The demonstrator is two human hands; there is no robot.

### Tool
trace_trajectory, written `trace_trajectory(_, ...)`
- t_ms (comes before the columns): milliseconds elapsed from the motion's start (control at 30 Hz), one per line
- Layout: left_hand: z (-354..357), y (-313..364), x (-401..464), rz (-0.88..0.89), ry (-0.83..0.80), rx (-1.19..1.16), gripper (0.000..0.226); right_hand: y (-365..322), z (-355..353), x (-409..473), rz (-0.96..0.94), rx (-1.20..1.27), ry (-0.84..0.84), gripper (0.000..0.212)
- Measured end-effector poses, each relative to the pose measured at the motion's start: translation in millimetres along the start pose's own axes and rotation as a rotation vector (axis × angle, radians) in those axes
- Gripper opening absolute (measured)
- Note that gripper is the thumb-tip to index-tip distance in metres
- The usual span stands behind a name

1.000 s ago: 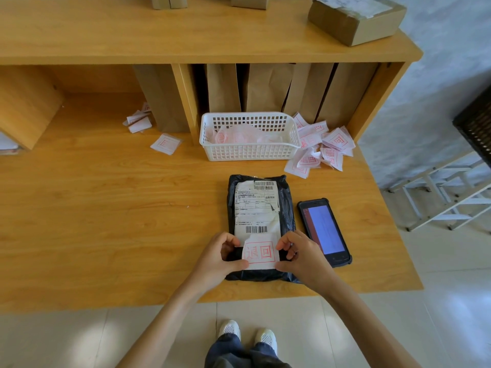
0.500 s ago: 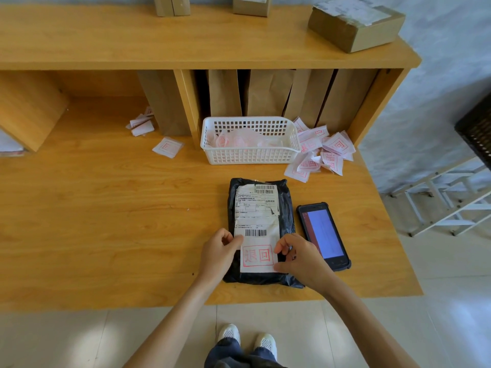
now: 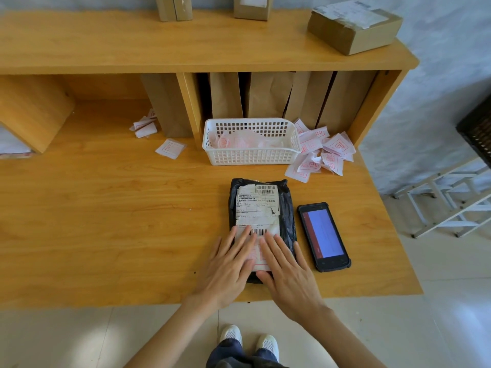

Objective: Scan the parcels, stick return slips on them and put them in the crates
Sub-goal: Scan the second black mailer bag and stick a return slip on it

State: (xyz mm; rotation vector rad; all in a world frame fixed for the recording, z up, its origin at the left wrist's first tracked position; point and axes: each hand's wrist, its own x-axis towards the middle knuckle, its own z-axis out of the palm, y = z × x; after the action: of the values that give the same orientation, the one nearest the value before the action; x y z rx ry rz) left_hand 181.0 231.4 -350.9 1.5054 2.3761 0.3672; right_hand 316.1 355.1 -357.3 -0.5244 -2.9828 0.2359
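A black parcel [image 3: 261,205] lies flat on the wooden desk [image 3: 106,221], near its front edge and a little right of centre, with a white shipping label [image 3: 257,208] on its top face. Over the near end of that label sits a return slip [image 3: 259,257] with a red stamp, mostly covered by the hands. The left hand [image 3: 225,269] lies flat on the parcel's near-left part, fingers straight and spread, tips reaching the lower barcode. The right hand [image 3: 288,272] lies flat beside it on the near-right part, fingers likewise straight and apart; neither hand grips anything, both press down with open palms.

At 3 o'clock from the parcel, just beside it, a handheld scanner [image 3: 323,236] lies face up with its screen lit. At 12 o'clock stands a white plastic basket [image 3: 251,152] holding crumpled pinkish paper. At 1 o'clock, just right of the basket, is a heap of loose slips [image 3: 322,152] with red stamps. At 10 o'clock one single slip [image 3: 170,147] lies alone, and a few more [image 3: 143,127] lie farther back. Brown paper bags [image 3: 268,94] stand upright in the shelf compartment behind the basket. A cardboard box [image 3: 354,26] rests on the shelf top at 1 o'clock.
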Motion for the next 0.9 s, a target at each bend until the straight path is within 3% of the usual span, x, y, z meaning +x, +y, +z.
trace_trajectory(300, -4, -19, -8, -0.043, -0.024, 0.024, 0.070, 29, 2, -18, 0.080, -0.027, -0.088, 0.067)
trace_trajectory(567, -3, -2, -10, -0.030, 0.003, -0.047, 0.055, 5, -6, -8, 0.072, 0.045, -0.033, 0.062)
trace_trajectory(700, 3, -3, -11, -0.034, -0.004, -0.047, 0.054, 7, 1, -10, 0.094, 0.038, -0.041, 0.052)
trace_trajectory(900, -1, -10, -16, -0.038, 0.005, -0.060, 0.059, 25, 0, -17, 0.155, 0.038, -0.064, 0.055)
